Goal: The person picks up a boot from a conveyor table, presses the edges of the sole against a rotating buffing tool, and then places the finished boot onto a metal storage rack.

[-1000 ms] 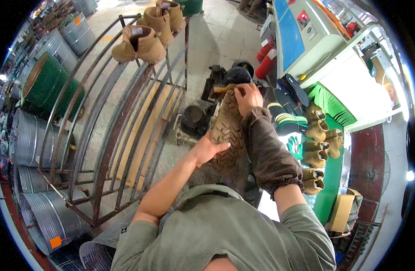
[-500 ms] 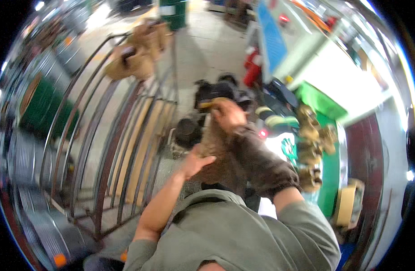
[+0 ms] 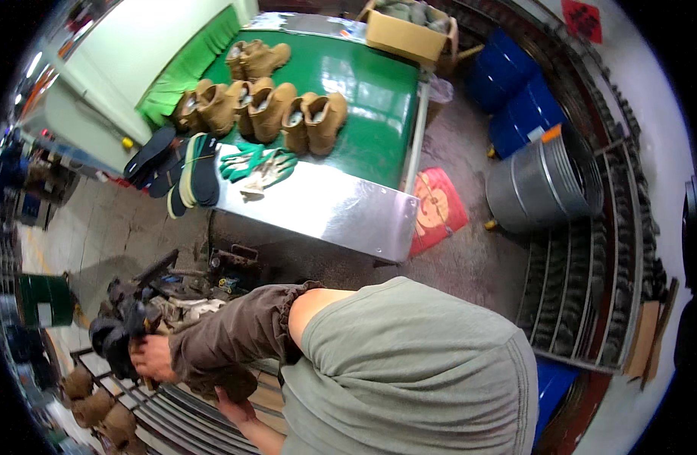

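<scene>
My right arm, in a dark brown oversleeve, reaches to the lower left. At its end my right hand is closed with curled fingers on the edge of a brown boot, close against a dark machine head. The boot is mostly hidden under my right forearm; its rounded brown end shows below the sleeve. My left hand holds that end from below, thumb up along it, the other fingers partly hidden.
A metal rack carries tan boots on the lower left. Beyond my arm, a green-topped table bears paired boots, gloves and insoles. A cardboard box, blue drums and a metal drum stand right.
The view has swung to the right, so the table fills the upper middle and my hands sit at lower left. Both hands stay at the boot by the machine.
</scene>
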Tool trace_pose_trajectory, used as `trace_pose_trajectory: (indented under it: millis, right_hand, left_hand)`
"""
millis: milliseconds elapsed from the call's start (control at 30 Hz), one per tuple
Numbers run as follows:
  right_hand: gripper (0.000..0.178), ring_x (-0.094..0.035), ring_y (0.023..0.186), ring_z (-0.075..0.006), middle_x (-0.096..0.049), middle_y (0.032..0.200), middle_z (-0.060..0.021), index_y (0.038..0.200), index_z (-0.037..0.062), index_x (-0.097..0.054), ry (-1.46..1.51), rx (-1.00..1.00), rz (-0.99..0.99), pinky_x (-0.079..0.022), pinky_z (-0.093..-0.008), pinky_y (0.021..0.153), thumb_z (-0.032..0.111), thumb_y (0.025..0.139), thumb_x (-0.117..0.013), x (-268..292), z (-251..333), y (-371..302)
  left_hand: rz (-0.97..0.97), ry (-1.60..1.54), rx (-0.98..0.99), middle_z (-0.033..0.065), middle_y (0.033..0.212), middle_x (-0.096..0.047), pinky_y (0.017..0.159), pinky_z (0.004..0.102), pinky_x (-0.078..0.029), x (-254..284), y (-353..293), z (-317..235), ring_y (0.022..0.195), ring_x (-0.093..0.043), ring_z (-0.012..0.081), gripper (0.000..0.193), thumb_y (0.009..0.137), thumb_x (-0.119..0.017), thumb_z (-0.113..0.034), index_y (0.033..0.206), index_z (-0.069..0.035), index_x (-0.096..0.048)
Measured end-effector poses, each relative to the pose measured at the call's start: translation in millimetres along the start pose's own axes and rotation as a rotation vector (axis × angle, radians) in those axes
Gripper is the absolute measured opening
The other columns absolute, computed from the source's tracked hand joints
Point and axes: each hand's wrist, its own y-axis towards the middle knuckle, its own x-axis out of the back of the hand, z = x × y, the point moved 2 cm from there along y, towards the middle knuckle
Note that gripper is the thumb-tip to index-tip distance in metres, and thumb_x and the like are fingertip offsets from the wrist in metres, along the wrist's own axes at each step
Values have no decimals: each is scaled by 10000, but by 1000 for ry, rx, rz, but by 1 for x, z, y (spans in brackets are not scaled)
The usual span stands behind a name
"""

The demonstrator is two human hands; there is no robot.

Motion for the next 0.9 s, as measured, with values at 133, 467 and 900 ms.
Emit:
trace_pose_trajectory:
  millis: [133,467,900]
  right_hand:
    - [497,-513,1209,-331,-568,1271,-169,1175,45,-632,-5,63,-85,-383,-461,974,313,758,-667,7,-4,-12]
    - [580,-627,1015,-329,-638,1159,-179,1143,29,-642,-43,234,-112,-527,-432,834,238,638,-834,98,49,-36]
    - [737,-674,992,-362,-691,984,-232,1153,-36,-597,-735,-366,1087,-534,-441,859,612,806,-655,41,19,91]
  left_hand:
    - [41,-126,-7,153,1454,-447,1111,511,-389,-5,10,6,1289,-479,359,676,964,-618,-365,1488,-33,-348]
    - [-16,-238,-463,113,1456,-431,1100,360,-350,-76,-23,24,1326,-424,234,807,887,-697,-92,1538,-36,-224]
    - [68,-540,-584,131,1427,-388,1069,417,-415,-137,2,7,1302,-450,256,943,905,-718,-187,1541,-133,-24]
